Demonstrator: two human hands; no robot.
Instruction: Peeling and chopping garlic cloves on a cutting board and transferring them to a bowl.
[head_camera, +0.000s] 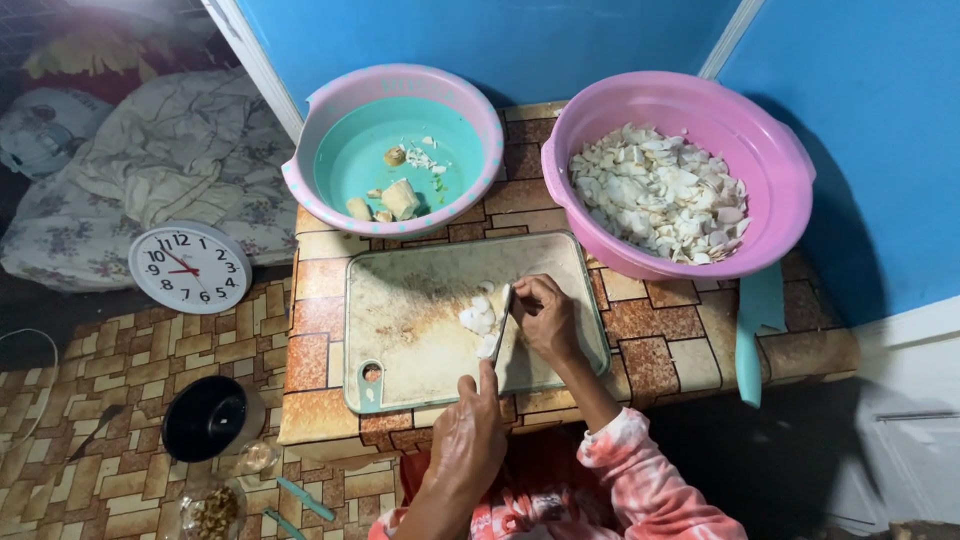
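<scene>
On the floor at far left lies a round white wall clock (190, 267), with a black bowl (205, 418) below it. To the right, on the tiled-pattern tabletop (660, 350), a teal basin with a pink rim (345, 100) holds a few pale vegetable chunks (400, 198). In front of it sits a worn cutting board (400, 310). The left hand (470, 435) reaches up from below, fingers curled around the handle of a knife (502, 318), whose blade rests beside a small heap of white cut pieces (478, 318) on the board. The right hand (545, 318) lies just beside the blade, fingers bent and pressed together on the board. At far right, a pink basin (770, 160) holds many white slices (655, 195).
</scene>
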